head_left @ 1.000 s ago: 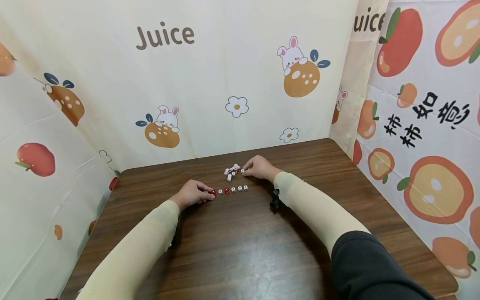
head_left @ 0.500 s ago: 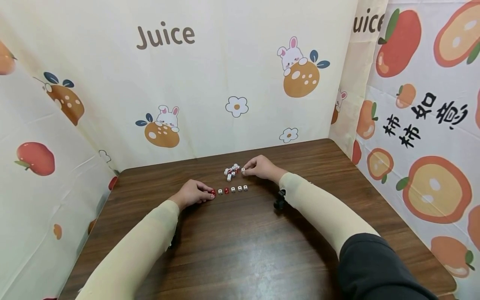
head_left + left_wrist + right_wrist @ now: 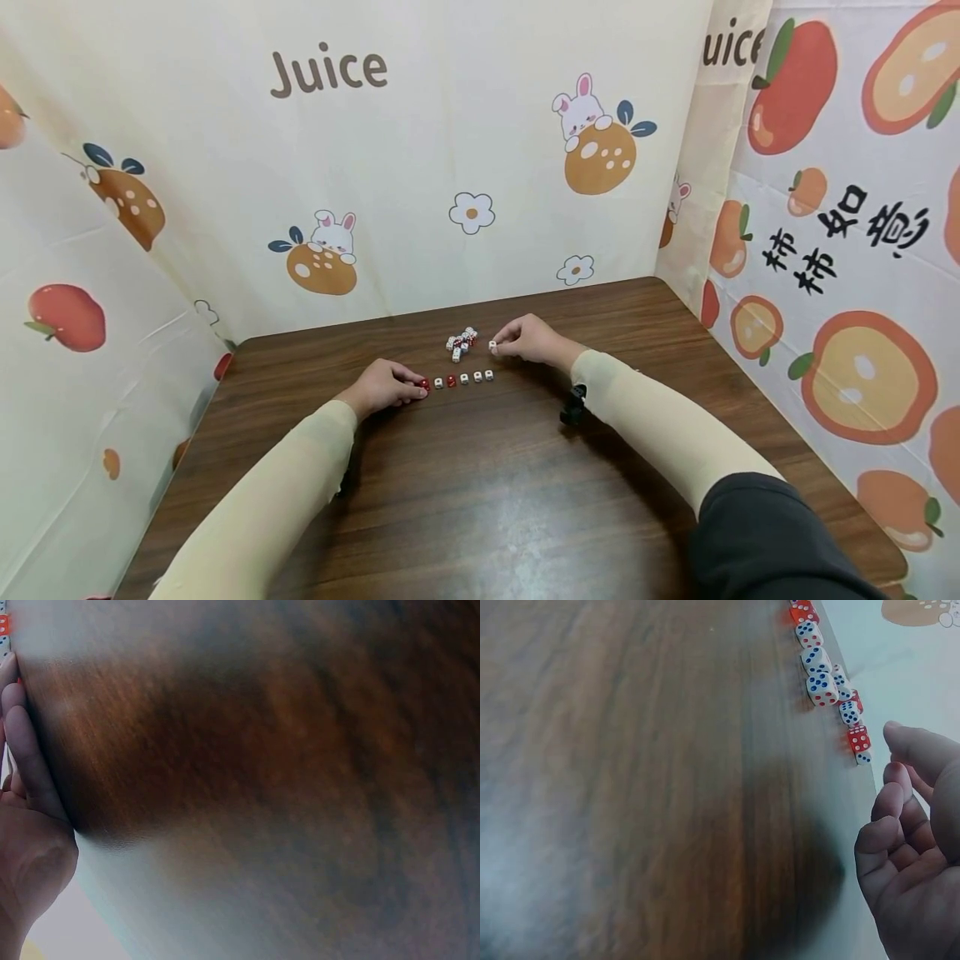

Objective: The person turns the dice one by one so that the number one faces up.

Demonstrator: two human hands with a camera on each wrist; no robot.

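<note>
In the head view my left hand (image 3: 382,386) rests on the table at the left end of a row of dice, thumb and fingers pinching a red die (image 3: 424,384). Rightward from it the row runs with a white die (image 3: 438,383), another red die (image 3: 452,381) and several white ones. My right hand (image 3: 525,340) pinches a white die (image 3: 492,345) behind the row's right end. Left of that hand lies a loose pile of white and red dice (image 3: 457,355). From the right wrist, the pinched die is hidden behind the fingers (image 3: 891,799).
The brown wooden table (image 3: 450,483) ends at a fruit-printed curtain (image 3: 420,167) close behind the pile. More printed cloth (image 3: 832,333) hangs along the right side. A small black device (image 3: 573,406) sits under the right wrist.
My right hand has drawn a little to the right, away from the pile, with the white die between its fingers. The left hand and the row stay in place.
</note>
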